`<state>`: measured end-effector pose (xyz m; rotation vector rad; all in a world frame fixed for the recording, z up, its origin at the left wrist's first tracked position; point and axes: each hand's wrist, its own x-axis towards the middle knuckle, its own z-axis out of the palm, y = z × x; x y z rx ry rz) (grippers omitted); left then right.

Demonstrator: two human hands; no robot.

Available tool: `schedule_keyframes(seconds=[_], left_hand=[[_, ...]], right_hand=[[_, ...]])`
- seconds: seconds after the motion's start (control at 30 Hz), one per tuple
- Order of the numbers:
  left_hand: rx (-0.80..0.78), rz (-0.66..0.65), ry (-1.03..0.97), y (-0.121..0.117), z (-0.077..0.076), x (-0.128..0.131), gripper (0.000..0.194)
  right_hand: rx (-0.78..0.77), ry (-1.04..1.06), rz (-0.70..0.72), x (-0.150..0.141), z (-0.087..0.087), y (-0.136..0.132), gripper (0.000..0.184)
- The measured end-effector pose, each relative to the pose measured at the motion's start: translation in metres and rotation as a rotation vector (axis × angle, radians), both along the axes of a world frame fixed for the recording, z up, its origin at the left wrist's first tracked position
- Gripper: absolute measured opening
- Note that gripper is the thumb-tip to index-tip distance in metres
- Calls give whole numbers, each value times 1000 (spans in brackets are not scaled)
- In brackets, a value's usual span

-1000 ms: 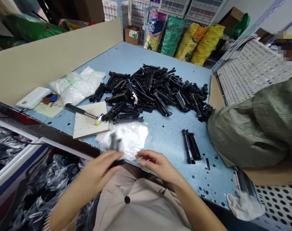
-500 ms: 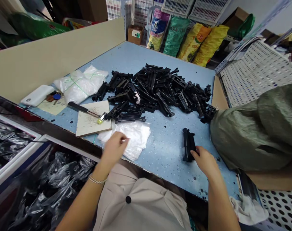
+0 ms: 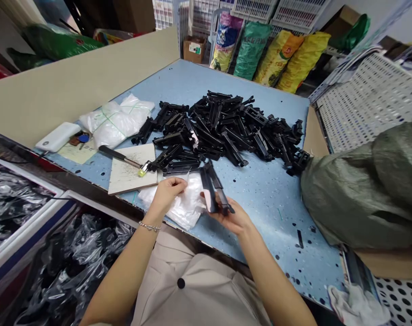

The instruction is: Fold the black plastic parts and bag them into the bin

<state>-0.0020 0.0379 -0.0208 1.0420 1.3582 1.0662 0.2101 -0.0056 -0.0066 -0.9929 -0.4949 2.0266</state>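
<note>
My left hand (image 3: pixel 168 194) pinches the raised edge of a thin clear plastic bag, just over a stack of clear plastic bags (image 3: pixel 185 210) at the table's front edge. In my right hand (image 3: pixel 236 218) is a black plastic part (image 3: pixel 211 188), with two long bars side by side, tilted over the right side of the bags. My right fingers wrap its lower end from beneath. Beyond both hands lies a big heap of similar black parts (image 3: pixel 222 122).
A hammer (image 3: pixel 124 158) lies across a pale board (image 3: pixel 133 174) at left. Behind it sit a tied plastic bundle (image 3: pixel 114 118) and a white power bank (image 3: pixel 58 136). A green sack (image 3: pixel 358 194) borders the table's right side. A small black strip (image 3: pixel 300 239) lies at right.
My right hand has picked up the black part from the table and moved it left to the bags. My left hand has shifted slightly right and up, lifting a bag's edge.
</note>
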Motion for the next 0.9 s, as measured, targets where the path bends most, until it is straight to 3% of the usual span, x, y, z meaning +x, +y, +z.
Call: schedule_keyframes(seconds=[0.2,0.37,0.43,0.47,0.53,0.6,0.77,0.9], left_hand=[[-9,63,-149,-1,-2,-3,32],[61,174,-119,-7,6,-25,26],[195,198,58,-13,11,-32,12],[281,165,208,-17,13,-35,5],[423,28,532,-21,16,-38,20],[451,-96,708,-21,16,-38,34],[342,-137,605,-17,17,-33,54],[415,-255,530,-41,33,-26,61]], right_hand=[[-43,143,15,-53,-9,32,7],[-110,137,-75,-48,-13,41,6],[-77,89,-139,-42,-12,40,9],[-61,64,-158,-39,-11,39,10],[-28,29,-153,-33,-6,33,12],[-13,23,-100,-28,0,22,14],[-103,72,169,-19,4,-11,29],[-174,31,147,-24,-4,-18,37]])
